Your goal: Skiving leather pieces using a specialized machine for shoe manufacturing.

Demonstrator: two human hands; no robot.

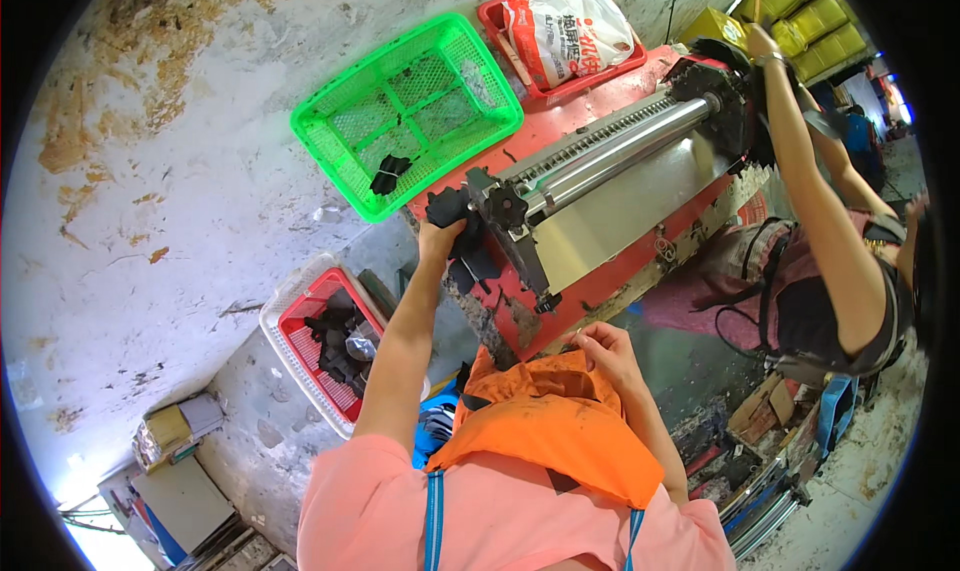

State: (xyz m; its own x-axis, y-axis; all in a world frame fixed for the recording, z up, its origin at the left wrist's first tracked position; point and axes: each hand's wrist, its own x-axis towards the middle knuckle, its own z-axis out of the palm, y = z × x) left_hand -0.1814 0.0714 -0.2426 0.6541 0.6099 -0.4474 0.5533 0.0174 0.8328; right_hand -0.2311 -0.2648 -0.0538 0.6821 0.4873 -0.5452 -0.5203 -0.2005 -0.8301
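My left hand (440,237) is at the left end of a roller machine (610,161), its fingers closed around dark, soft-looking black pieces (447,207). More black pieces (474,267) lie just beside it on the red tabletop. My right hand (608,353) is held low in front of the orange apron (550,436), near the table's front edge. Its fingers are curled together, and whatever may be between them is too small to make out. The machine has long metal rollers, black star-shaped knobs and a smooth metal plate sloping toward me.
Behind the machine are a green basket (330,151) with a tied black bundle (389,174) and a red basket (490,16) holding a white bag (570,36). Lower left, a red-lined white basket (300,346) contains black pieces. A co-worker's arm (815,191) reaches in at right.
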